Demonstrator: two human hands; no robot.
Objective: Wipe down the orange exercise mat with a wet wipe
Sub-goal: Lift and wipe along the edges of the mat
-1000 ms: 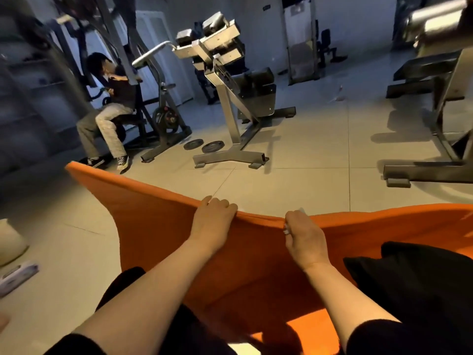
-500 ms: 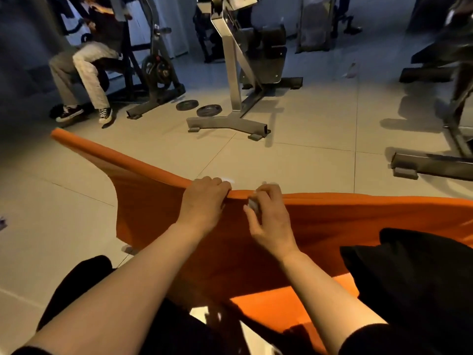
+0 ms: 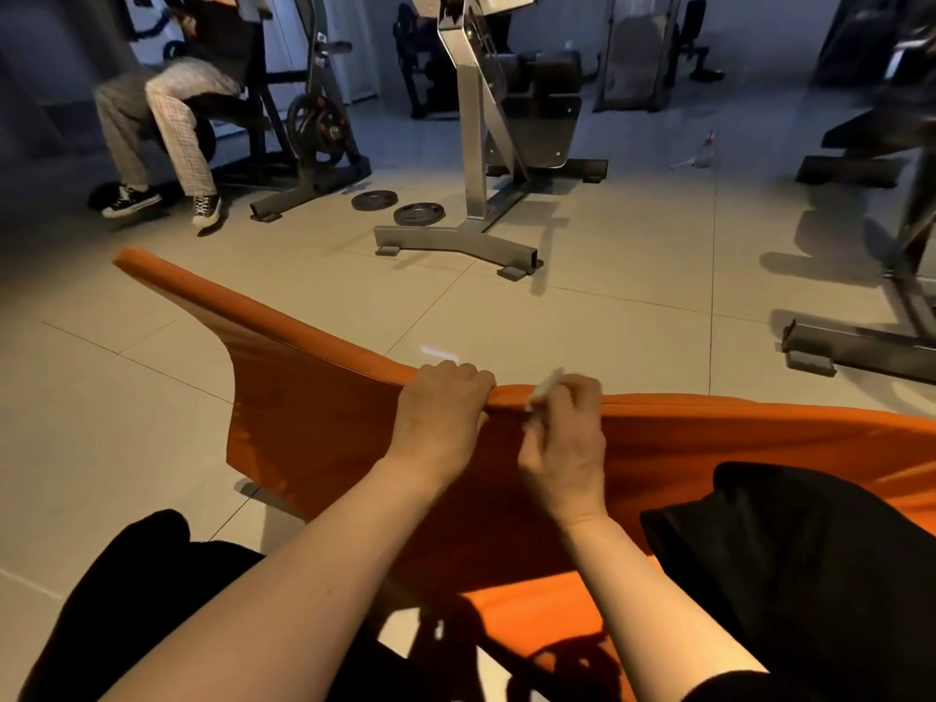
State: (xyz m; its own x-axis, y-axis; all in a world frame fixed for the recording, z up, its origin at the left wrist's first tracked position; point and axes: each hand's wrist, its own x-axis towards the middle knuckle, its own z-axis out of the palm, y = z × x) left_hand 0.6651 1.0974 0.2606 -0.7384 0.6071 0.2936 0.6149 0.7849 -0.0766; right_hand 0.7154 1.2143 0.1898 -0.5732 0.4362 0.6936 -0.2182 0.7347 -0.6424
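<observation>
Two hands on the orange mat (image 3: 324,428) edge: left hand (image 3: 440,412) clamps it, right hand (image 3: 564,438) at 3 o'clock pinches wet wipe (image 3: 544,390). Mat's raised & floppy; if L grip slackens, it'll prob drop mid-wipe.

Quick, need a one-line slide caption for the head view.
Left hand grips the raised edge of the orange mat while right hand pinches a wet wipe against it.

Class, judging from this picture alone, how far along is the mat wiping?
Done: cannot tell; no wiped patch shows. In hand: left hand grips the raised edge of the orange foam exercise mat; right hand holds the white wet wipe on that edge. Left: apparently the broad surface.
</observation>
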